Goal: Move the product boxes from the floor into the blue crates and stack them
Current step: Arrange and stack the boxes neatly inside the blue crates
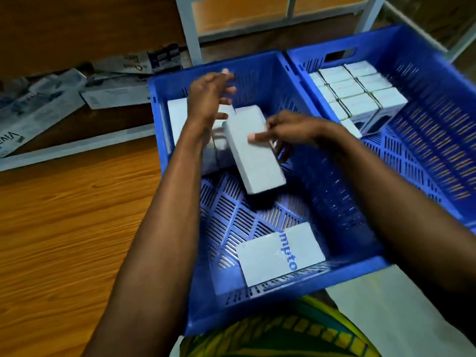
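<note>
Two blue crates stand side by side; the near crate (257, 313) is in front of me and the right crate (425, 81) is behind it to the right. My right hand (291, 130) grips a long white box (253, 153), tilted above the near crate's floor. My left hand (211, 96) hovers beside the box's far end with fingers spread, holding nothing. More white boxes (177, 117) stand at the near crate's far left, partly hidden by my left arm. A white box with blue lettering (278, 253) lies flat at the crate's near edge. The right crate holds several stacked white boxes (358, 94).
Flat product boxes (116, 94) lie scattered on a low dark surface at the left. The wooden floor (64, 228) stretches to the left of the crates. A white metal shelf frame (190, 29) stands behind the crates.
</note>
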